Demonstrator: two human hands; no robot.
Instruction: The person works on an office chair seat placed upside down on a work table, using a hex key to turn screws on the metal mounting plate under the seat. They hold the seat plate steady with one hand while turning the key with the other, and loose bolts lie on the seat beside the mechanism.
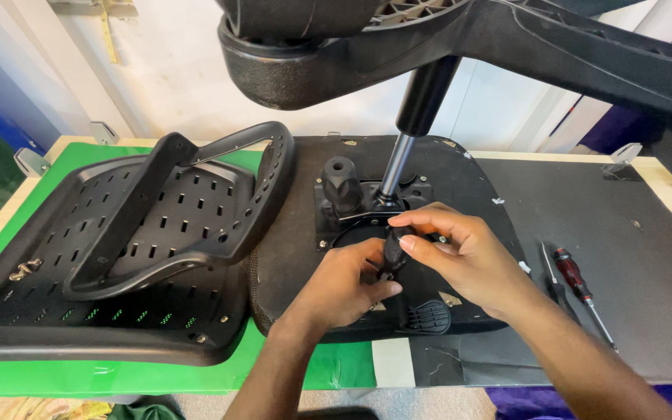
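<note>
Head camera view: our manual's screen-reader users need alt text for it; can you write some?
Two bare hands meet over the underside of a black office-chair seat: the right hand grips a black tool handle, and the left hand steadies its lower end. A perforated black chair back lies on the left, and a red-handled screwdriver lies on the right.

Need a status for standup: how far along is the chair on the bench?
Done: the gas lift column stands in the mechanism plate on the upturned seat, with the star base on top. In hand: the left hand and right hand hold a black-handled tool at the plate. Left: the backrest lies apart; a red screwdriver lies unused.
</note>
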